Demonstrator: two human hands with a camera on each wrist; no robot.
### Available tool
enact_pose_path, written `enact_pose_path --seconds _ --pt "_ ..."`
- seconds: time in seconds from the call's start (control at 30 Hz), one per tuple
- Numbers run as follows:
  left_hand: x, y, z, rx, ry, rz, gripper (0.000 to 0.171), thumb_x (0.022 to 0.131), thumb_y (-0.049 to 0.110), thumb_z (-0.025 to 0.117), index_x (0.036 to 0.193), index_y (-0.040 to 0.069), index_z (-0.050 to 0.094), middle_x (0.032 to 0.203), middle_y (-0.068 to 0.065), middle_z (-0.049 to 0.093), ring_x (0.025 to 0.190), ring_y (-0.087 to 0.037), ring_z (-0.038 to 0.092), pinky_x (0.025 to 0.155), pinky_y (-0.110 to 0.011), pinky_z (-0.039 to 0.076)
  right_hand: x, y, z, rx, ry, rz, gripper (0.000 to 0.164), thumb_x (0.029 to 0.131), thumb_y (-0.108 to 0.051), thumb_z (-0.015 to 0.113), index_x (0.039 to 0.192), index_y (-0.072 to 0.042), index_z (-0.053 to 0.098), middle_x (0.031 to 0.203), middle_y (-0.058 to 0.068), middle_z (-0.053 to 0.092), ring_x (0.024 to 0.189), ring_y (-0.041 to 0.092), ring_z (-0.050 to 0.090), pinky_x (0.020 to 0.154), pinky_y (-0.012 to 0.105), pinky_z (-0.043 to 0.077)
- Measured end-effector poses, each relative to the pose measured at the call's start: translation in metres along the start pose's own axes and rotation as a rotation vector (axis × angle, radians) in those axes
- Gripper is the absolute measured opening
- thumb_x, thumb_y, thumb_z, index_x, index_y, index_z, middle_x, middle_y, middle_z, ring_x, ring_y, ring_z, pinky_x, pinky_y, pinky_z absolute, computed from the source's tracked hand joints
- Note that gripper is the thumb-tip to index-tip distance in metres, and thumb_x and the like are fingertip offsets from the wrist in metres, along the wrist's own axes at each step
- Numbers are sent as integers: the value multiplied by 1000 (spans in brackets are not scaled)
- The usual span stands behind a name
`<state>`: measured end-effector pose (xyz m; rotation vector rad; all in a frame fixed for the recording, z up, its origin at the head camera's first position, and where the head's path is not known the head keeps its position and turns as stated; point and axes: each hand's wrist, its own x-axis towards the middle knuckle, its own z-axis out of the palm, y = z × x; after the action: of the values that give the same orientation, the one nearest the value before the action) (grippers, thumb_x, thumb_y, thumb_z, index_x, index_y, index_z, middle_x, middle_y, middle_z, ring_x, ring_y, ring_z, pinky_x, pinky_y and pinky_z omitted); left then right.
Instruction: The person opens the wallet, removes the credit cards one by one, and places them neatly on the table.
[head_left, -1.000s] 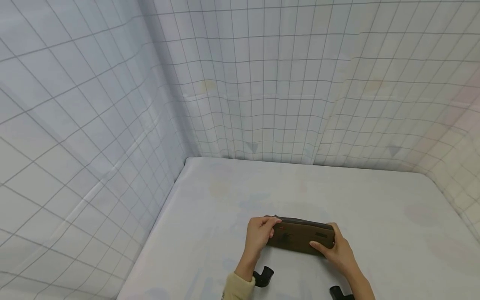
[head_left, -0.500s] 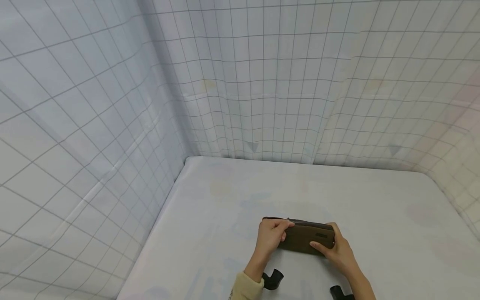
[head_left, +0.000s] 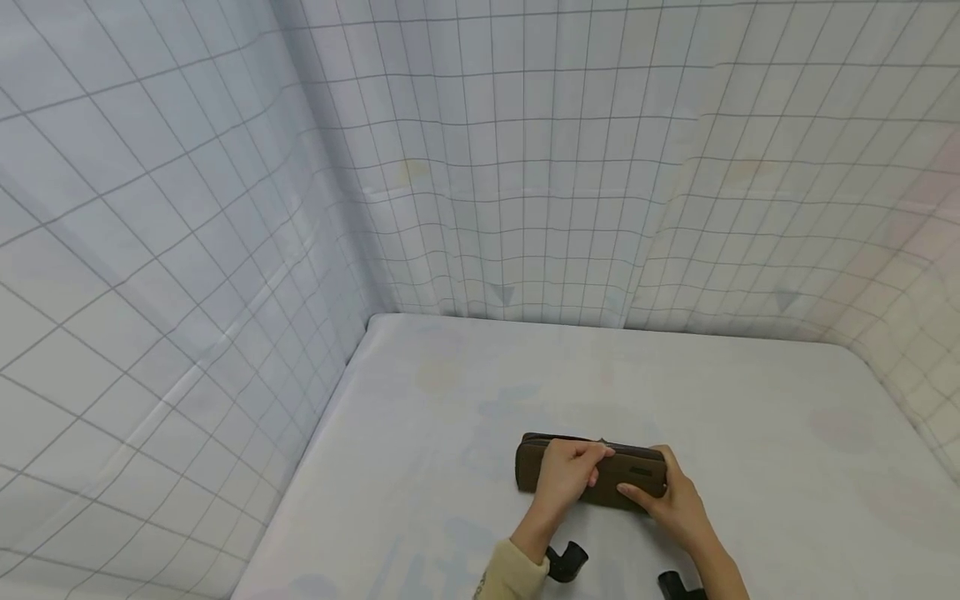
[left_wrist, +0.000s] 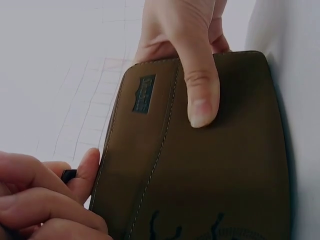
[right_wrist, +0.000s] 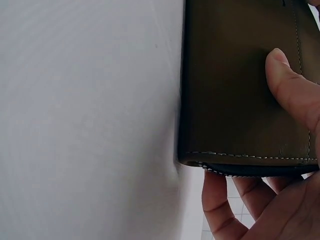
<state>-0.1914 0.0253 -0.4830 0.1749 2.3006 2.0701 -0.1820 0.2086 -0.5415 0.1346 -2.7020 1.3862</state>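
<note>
A brown leather zip wallet (head_left: 531, 468) stands on its long edge on the white table, its zip running along the top. Its right end is held by my right hand (head_left: 677, 502), thumb (right_wrist: 286, 82) flat on the near face and fingers behind. My left hand (head_left: 564, 477) is at the top edge, right of the wallet's middle. In the left wrist view, its curled fingers (left_wrist: 45, 200) pinch a small dark zip pull (left_wrist: 69, 175). A dark label (left_wrist: 143, 94) and pale stitching mark the near face. How far the zip is undone is unclear.
The white table (head_left: 420, 400) reaches back to a white, grid-lined curtain (head_left: 487, 208), which also hangs at the left and right. Black curved pieces (head_left: 567, 562) sit by both wrists.
My left hand has slid right along the wallet's top edge with the zip pull, uncovering the wallet's left end. The right hand keeps its grip in nearly the same place.
</note>
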Motion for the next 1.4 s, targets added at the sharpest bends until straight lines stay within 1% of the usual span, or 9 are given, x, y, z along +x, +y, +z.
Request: enact_pose_path --seconds 0.2,0.43,0.53,0.67,0.8,0.97,1.1,1.3,1.4 --pt "2 -1 12 -26 -5 -4 17 90 13 64 83 5 78 44 6 45 41 -5 38 47 -18 32 -1 -1 -1 -13 1 -5 59 75 -30 82 118 -14 45 102 8 64 88 25 60 70 40 45" --pt "2 -3 22 -49 -18 49 19 90 11 62 83 2 77 44 9 44 40 -4 37 44 -18 31 0 2 0 1 19 -23 56 74 -25 84 115 -14 47 97 9 65 82 22 60 68 38 45" --pt "1 -5 24 -68 -29 49 19 90 10 61 84 1 77 44 10 43 40 -4 38 45 -17 33 -1 1 0 5 19 -24 55 74 -24 84 114 -15 47 97 9 66 83 23 61 68 39 45" --pt "1 -5 23 -98 -35 3 17 90 12 63 85 4 77 44 8 44 42 -4 40 51 -17 37 -2 0 0 2 18 -24 55 74 -23 84 114 -15 47 97 9 66 82 23 61 68 38 45" --pt "0 -4 21 -92 -36 -12 18 90 15 64 85 6 78 44 6 44 43 -5 41 58 -18 41 -2 -1 -1 -5 26 -38 56 73 -22 84 115 -14 48 98 8 66 83 22 61 68 38 46" --pt "-3 -4 18 -42 -33 -33 18 90 18 64 84 9 78 43 6 44 42 -5 38 49 -18 33 -2 -2 0 7 25 -54 56 73 -22 84 116 -14 48 101 7 66 88 25 62 72 41 47" --pt "-5 -4 15 -8 -37 -28 18 90 18 64 83 10 78 42 6 43 40 -5 36 44 -18 28 -2 -2 0 9 25 -45 57 73 -22 84 116 -14 48 102 8 65 90 26 61 74 42 46" --pt "-7 -9 9 48 -36 -14 18 91 21 64 84 12 78 43 7 45 39 -4 37 43 -18 28 -2 -1 1 7 22 -37 57 73 -23 84 116 -13 48 102 9 65 87 23 60 72 40 46" --pt "-9 -11 7 41 -37 -17 18 91 22 65 84 11 78 43 7 45 40 -4 38 45 -18 29 -1 -2 1 0 25 -37 58 73 -24 84 117 -13 48 103 9 65 86 23 59 72 40 45"
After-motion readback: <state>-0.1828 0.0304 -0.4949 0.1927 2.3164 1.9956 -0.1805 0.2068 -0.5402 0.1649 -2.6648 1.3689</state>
